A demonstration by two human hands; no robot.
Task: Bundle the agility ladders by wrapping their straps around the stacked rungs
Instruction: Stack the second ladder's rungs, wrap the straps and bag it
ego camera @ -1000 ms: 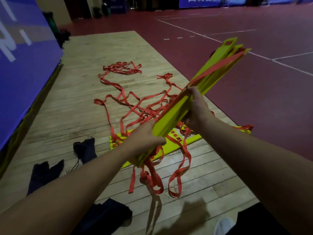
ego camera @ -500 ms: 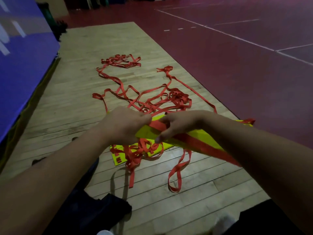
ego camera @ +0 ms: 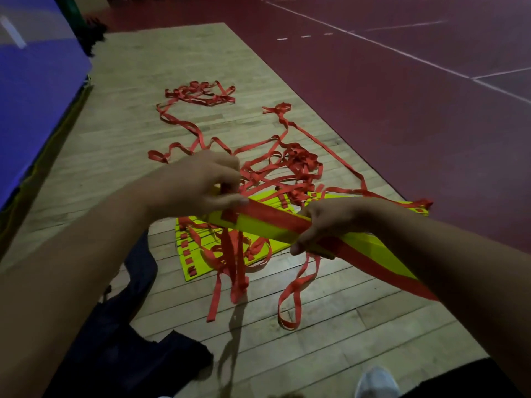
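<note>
Left hand (ego camera: 198, 185) lifted, pinching one strap (ego camera: 270, 214); right hand (ego camera: 330, 222) grips one rung stack (ego camera: 258, 228)

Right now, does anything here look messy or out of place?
Yes. The red straps lie in a loose, tangled sprawl over the wooden floor, not wrapped round the stacked rungs that the left hand and right hand grip. More loops dangle below the stack.

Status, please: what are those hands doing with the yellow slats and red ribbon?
Left hand pinches red strap at bundle's end. Right hand grips stacked rungs mid-length. Loose straps tangled on floor beneath.
</note>
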